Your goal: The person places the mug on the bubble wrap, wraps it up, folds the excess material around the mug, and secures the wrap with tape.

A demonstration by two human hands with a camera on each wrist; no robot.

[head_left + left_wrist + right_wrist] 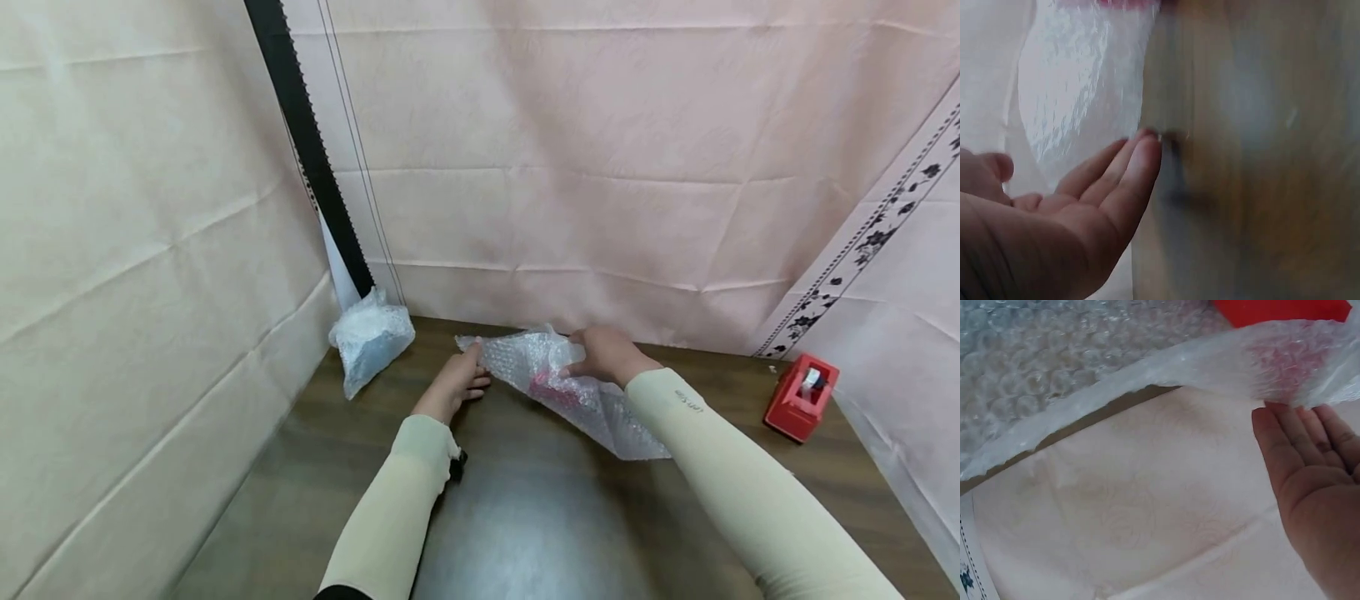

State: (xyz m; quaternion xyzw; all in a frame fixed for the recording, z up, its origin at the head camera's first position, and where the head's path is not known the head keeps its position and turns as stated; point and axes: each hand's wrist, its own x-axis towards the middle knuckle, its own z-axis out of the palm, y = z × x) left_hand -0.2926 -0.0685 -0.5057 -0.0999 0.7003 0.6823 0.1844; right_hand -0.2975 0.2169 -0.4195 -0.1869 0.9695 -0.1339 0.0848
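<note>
A sheet of clear bubble wrap lies folded over a red object, whose kind the wrap hides. At the sheet's left end is my left hand, its fingers extended beside the wrap and the thumb held apart from them in the left wrist view. My right hand is at the far edge of the sheet. With nearly straight fingers, it touches the raised flap over the red object; its thumb is hidden in the right wrist view.
A bubble-wrapped bundle sits at the table's back left corner. On the right stands a red tape dispenser. Pale cloth walls rise behind and beside the brown wooden table.
</note>
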